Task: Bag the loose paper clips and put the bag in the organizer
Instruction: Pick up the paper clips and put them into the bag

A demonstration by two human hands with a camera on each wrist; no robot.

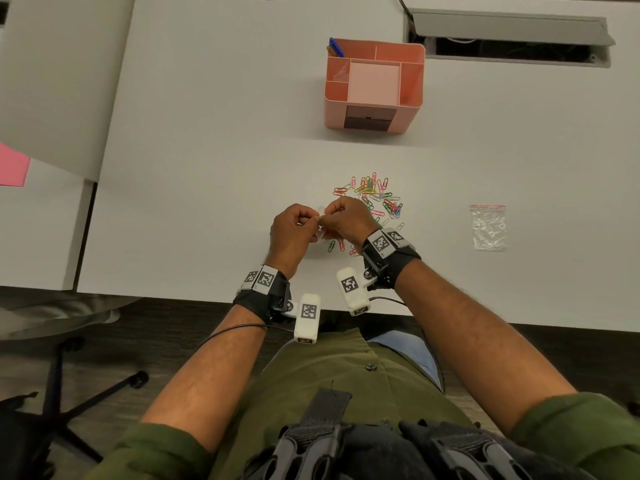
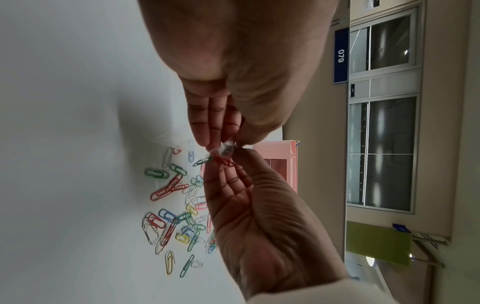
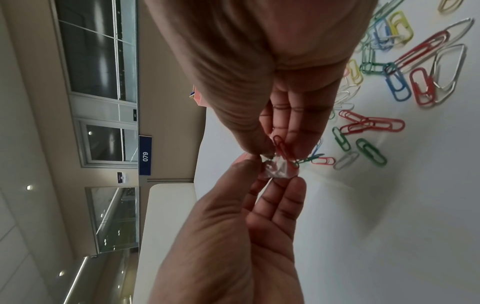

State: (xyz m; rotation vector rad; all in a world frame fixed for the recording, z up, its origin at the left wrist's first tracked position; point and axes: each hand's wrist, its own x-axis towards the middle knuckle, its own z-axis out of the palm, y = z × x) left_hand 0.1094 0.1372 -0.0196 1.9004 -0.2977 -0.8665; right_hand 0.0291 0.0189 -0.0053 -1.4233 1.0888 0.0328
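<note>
Above the near middle of the white desk (image 1: 207, 202) my two hands meet. My left hand (image 1: 291, 233) pinches a small crumpled clear bag (image 2: 228, 147) between thumb and fingertips. My right hand (image 1: 349, 216) pinches a red paper clip (image 3: 283, 148) and a green one (image 2: 203, 162) right at the bag (image 3: 278, 169). Whether the clips are inside the bag cannot be told. Loose coloured paper clips (image 1: 375, 197) lie scattered on the desk under and beyond my right hand. The pink organizer (image 1: 412, 81) stands further back, its compartments open at the top.
A second clear zip bag (image 1: 488, 227) with a red strip lies flat to the right of the clips. Blue pens (image 1: 335, 48) stand in the organizer's back left compartment. An open cable hatch (image 1: 512, 39) sits at the far right. A pink sheet (image 1: 12, 166) lies at the left edge.
</note>
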